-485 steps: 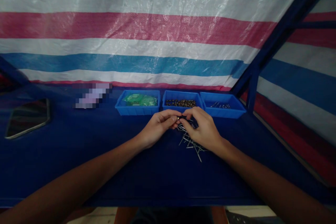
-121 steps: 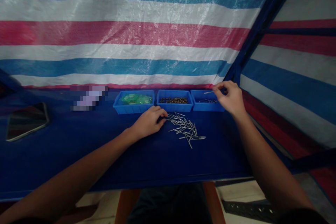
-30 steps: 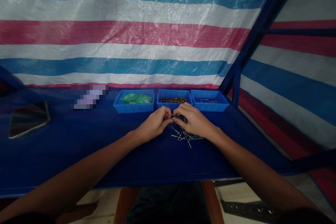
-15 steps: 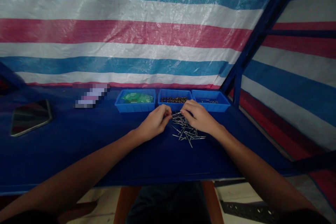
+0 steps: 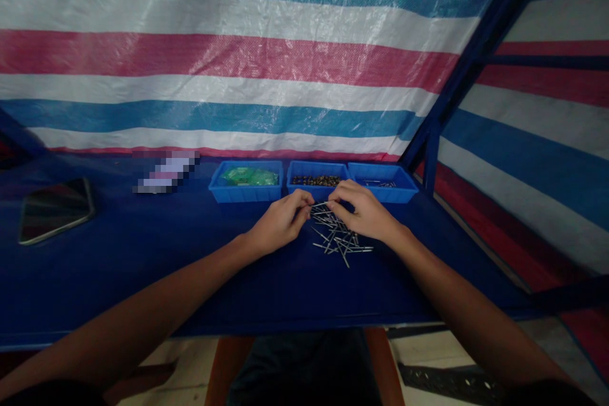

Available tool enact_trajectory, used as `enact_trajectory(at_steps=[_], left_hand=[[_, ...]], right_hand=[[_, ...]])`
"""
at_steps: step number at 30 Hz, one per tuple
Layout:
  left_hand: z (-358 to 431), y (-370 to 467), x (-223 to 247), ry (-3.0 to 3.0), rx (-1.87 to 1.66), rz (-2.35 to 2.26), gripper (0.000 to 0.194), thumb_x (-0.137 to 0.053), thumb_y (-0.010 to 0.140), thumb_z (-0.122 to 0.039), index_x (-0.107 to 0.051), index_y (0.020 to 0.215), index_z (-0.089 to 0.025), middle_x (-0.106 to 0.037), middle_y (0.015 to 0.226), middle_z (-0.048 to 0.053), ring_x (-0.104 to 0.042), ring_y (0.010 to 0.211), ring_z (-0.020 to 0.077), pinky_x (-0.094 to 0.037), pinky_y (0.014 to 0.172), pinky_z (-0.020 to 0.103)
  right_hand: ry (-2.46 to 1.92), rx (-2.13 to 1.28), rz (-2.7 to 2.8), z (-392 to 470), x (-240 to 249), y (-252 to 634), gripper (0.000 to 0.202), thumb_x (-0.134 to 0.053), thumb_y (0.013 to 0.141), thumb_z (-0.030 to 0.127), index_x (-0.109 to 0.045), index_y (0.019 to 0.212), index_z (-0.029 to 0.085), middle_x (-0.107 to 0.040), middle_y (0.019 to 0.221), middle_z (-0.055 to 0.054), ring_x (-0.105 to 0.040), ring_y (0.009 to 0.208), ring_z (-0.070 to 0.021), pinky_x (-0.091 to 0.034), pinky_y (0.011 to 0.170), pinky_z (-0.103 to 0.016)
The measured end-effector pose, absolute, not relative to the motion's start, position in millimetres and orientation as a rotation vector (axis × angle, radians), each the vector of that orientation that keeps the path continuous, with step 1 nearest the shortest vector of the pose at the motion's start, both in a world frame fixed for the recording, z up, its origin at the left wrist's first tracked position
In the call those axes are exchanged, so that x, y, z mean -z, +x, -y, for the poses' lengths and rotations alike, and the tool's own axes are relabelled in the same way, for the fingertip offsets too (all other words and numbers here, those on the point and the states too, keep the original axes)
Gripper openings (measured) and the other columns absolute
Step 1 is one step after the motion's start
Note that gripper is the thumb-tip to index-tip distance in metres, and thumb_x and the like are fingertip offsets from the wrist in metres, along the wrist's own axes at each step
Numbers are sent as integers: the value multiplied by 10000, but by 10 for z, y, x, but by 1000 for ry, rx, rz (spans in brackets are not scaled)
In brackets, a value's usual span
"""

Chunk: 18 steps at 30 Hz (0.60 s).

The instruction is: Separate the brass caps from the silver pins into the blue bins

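Observation:
A thin metal rod (image 5: 320, 203) spans the gap between my two hands. My left hand (image 5: 285, 217) pinches its left end, and my right hand (image 5: 356, 208) pinches the right end. Below and between the hands, a loose pile of similar metal rods (image 5: 340, 242) lies on the blue table (image 5: 190, 266). Just behind my hands stands a blue bin of small brownish metal pieces (image 5: 316, 181). To its right, another blue bin (image 5: 394, 193) holds a few thin rods. The left blue bin (image 5: 245, 195) contains green plastic packets (image 5: 250, 176).
A dark phone (image 5: 57, 210) lies at the far left of the table. Near the back edge is a pixelated flat item (image 5: 166, 172). Striped sheeting (image 5: 228, 60) hangs behind the table, and a blue metal frame (image 5: 432, 152) rises at the right.
Both hands stay almost in place, still pinching the rod. My right hand's fingers have shifted very slightly.

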State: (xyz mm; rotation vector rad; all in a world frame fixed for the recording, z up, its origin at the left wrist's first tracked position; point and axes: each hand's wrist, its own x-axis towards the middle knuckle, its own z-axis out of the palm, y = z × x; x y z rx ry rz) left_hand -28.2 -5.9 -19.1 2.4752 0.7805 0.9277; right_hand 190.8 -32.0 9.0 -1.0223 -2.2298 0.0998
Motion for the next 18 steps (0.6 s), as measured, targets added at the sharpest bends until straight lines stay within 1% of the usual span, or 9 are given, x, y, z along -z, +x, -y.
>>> enact_trajectory(at_steps=[2, 4, 7, 9, 11, 13, 15, 18], left_hand=[[57, -293, 184, 2517, -888, -778, 160, -430, 938, -186, -501, 1081, -189, -628, 818, 15, -616, 808, 161, -491, 756, 309], [53, -304, 170, 2585, -811, -742, 169, -473, 915, -181, -560, 1059, -193, -626, 836, 22, -598, 825, 170, -482, 769, 315], [44, -313, 146, 2701, -583, -657, 146, -544, 891, -194, -618, 1017, -206, -631, 913, 36, -568, 899, 194, -454, 812, 334], [38, -309, 137, 2725, -440, -668, 98, -573, 895, -225, -634, 971, -208, -625, 940, 38, -550, 924, 203, -431, 817, 335], [38, -298, 140, 2714, -368, -738, 66, -587, 900, -249, -630, 905, -199, -614, 933, 36, -535, 922, 205, -411, 802, 328], [46, -282, 154, 2714, -335, -802, 88, -583, 908, -257, -613, 865, -186, -604, 926, 36, -521, 916, 207, -394, 793, 328], [56, -265, 175, 2736, -327, -839, 120, -549, 932, -265, -597, 864, -177, -599, 940, 41, -511, 918, 212, -386, 790, 338], [50, -249, 204, 2759, -354, -914, 170, -482, 966, -282, -578, 885, -168, -591, 957, 55, -501, 918, 219, -389, 787, 352]], right_hand=[[-1055, -29, 2150, 302, -152, 2019, 165, -501, 915, 277, -586, 792, 207, -594, 781, -27, -550, 788, -181, -427, 750, -335], [-1128, 91, 2006, 253, -188, 2201, 174, -502, 904, 289, -596, 783, 207, -606, 795, -37, -560, 796, -195, -433, 763, -353], [-1369, 312, 1745, 130, -148, 2549, 156, -529, 864, 325, -634, 858, 209, -625, 875, -71, -552, 899, -254, -422, 857, -439], [-1541, 412, 1619, 46, -79, 2749, 216, -567, 826, 373, -649, 926, 200, -610, 901, -95, -527, 949, -288, -398, 901, -499], [-1628, 453, 1547, -5, -25, 2845, 244, -567, 815, 398, -660, 915, 195, -592, 885, -99, -512, 951, -297, -385, 911, -526], [-1609, 463, 1519, -1, -22, 2798, 229, -560, 822, 399, -661, 884, 203, -592, 884, -94, -511, 954, -293, -389, 910, -517], [-1508, 438, 1552, 59, -66, 2623, 196, -563, 837, 380, -654, 866, 209, -609, 884, -85, -526, 945, -279, -406, 897, -481], [-1294, 289, 1805, 209, -139, 2246, 152, -562, 868, 326, -642, 913, 204, -632, 839, -59, -554, 871, -238, -432, 843, -416]])
